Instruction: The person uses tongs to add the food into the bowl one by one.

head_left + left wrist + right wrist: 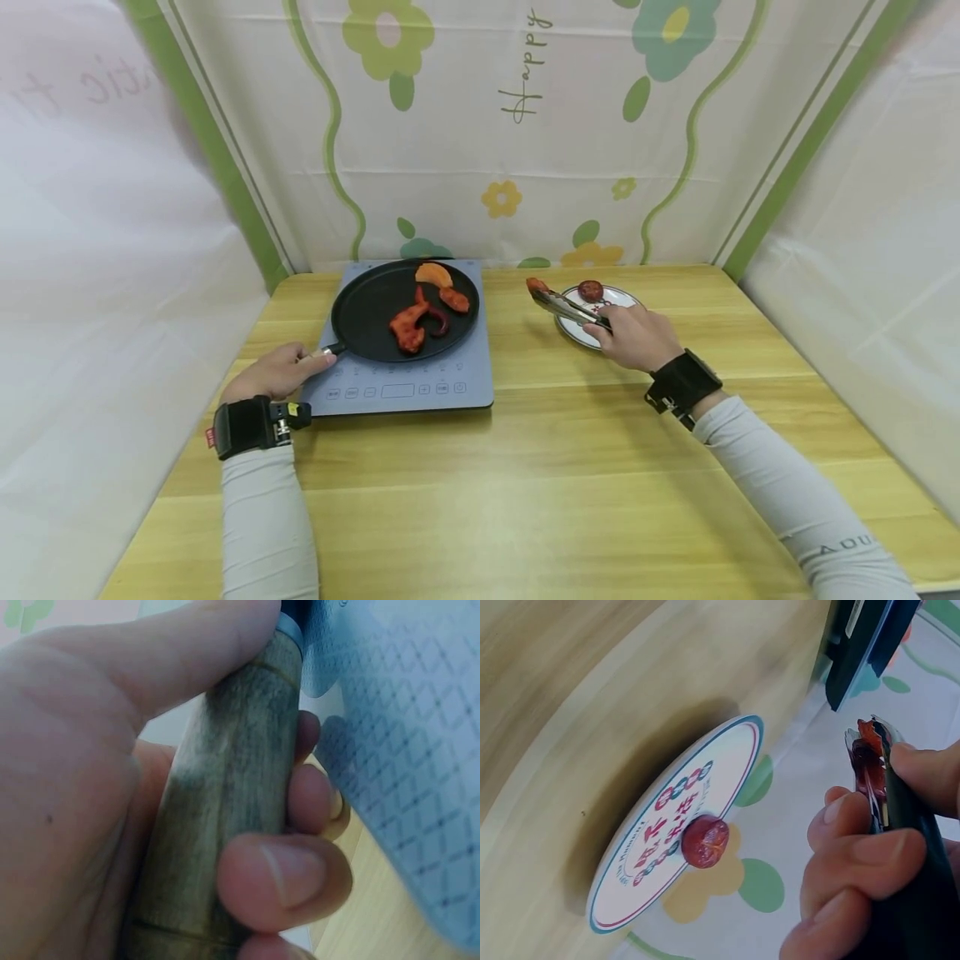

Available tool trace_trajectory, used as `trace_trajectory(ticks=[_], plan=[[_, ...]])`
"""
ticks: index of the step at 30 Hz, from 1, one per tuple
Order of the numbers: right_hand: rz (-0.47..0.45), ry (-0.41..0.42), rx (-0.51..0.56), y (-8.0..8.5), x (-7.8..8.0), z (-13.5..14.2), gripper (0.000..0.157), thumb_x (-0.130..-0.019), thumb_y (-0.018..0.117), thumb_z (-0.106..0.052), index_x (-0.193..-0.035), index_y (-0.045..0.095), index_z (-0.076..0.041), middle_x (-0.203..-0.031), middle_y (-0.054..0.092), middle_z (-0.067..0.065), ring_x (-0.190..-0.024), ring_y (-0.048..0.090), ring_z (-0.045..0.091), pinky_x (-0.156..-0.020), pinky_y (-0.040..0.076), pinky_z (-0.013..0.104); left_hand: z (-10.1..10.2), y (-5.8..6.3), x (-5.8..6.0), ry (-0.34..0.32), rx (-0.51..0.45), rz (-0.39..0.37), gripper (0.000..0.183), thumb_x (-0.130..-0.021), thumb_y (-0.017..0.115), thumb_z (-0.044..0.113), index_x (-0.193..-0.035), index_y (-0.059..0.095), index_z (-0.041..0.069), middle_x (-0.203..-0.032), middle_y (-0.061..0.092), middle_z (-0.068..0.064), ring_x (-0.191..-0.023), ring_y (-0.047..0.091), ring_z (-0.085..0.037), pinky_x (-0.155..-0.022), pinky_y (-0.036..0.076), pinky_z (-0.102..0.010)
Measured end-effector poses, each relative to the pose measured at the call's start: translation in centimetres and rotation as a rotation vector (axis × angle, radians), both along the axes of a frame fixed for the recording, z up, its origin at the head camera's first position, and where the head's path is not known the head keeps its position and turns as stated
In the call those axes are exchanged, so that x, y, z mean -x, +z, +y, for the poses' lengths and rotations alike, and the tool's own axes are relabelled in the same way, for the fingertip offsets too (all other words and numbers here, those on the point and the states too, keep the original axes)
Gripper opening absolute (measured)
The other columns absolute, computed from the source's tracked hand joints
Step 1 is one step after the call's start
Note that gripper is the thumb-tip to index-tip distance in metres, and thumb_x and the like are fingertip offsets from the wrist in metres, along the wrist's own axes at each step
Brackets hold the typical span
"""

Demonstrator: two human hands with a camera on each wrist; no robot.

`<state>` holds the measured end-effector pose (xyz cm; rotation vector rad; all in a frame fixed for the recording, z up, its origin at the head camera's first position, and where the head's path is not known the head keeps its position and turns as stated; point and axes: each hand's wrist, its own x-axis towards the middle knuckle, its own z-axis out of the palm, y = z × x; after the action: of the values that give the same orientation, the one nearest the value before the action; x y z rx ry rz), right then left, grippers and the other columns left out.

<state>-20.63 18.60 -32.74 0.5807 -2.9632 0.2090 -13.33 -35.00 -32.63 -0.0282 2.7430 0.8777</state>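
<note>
- Head view: a small reddish-orange food lump (536,285) is being pinched by black-gripped silver metal tongs (566,307), which are being squeezed by the curled fingers of the right hand (641,336).
- Weak spot imo: the lump is being held out past the left rim of the red-lettered, blue-edged round white plate (731,754), on the cooktop side. If the squeeze is being eased there, it'd probably be getting dropped on the pale wooden table (555,467).
- The brown wooden handle (232,765) of the flat round black pan (360,312) is being clasped by the left hand (273,373). If that's being shoved or pressed too hard, the pan could be getting swung or tipped on the blue-grey rectangular cooktop (476,367), and not much is being held in by that low rim.
- If the plate is being bumped by the tongs, the dark-red round piece (705,841) could be getting rolled off.
- Headcount: four pieces are being carried by the pan, namely one orange half-moon (433,275), one red oval (453,300), one red wing-like piece (407,327) and one dark-red curl (439,322). One is being held by the plate, one by the tongs.
- Gear being used: one pan, one cooktop, one plate, one pair of tongs, two hands.
</note>
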Motion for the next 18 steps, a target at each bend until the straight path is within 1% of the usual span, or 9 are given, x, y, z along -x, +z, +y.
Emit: trace_trajectory(ticks=[3, 5, 9, 18], plan=[[0.015, 0.019, 0.003, 0.1, -0.1, -0.3, 0.036, -0.097, 0.047, -0.051, -0.090, 0.057, -0.017, -0.062, 0.042, 0.000, -0.056, 0.042, 0.017, -0.046, 0.030, 0.034, 0.0, 0.0, 0.0, -0.004, -0.001, -0.002, 0.054, -0.093, 0.050, 0.058, -0.088, 0.043, 0.005, -0.074, 0.040, -0.006, -0.065, 0.041, -0.021, -0.056, 0.033, -0.032], [0.026, 0.032, 0.006, 0.3, -0.3, -0.5, 0.035, -0.097, 0.047, -0.050, -0.085, 0.053, -0.018, -0.061, 0.041, 0.000, -0.054, 0.040, 0.017, -0.045, 0.029, 0.034, 0.0, 0.0, 0.1, -0.006, -0.004, -0.004, 0.054, -0.093, 0.050, 0.058, -0.088, 0.043, 0.005, -0.074, 0.040, -0.006, -0.065, 0.041, -0.021, -0.057, 0.033, -0.033], [0.042, 0.044, 0.008, 0.6, -0.6, -0.9, 0.034, -0.097, 0.049, -0.050, -0.083, 0.052, -0.019, -0.060, 0.040, -0.001, -0.052, 0.039, 0.017, -0.045, 0.028, 0.033, 0.0, 0.0, 0.2, -0.008, -0.012, -0.012, 0.054, -0.093, 0.050, 0.057, -0.090, 0.042, 0.004, -0.074, 0.040, -0.006, -0.065, 0.041, -0.021, -0.057, 0.033, -0.033], [0.045, 0.070, 0.004, 1.5, -1.3, -2.2, 0.031, -0.096, 0.051, -0.048, -0.084, 0.052, -0.019, -0.059, 0.040, -0.001, -0.051, 0.039, 0.017, -0.046, 0.029, 0.033, 0.0, -0.1, 0.1, -0.011, -0.007, -0.010, 0.054, -0.093, 0.050, 0.058, -0.090, 0.043, 0.004, -0.075, 0.040, -0.006, -0.066, 0.041, -0.021, -0.057, 0.033, -0.033]])
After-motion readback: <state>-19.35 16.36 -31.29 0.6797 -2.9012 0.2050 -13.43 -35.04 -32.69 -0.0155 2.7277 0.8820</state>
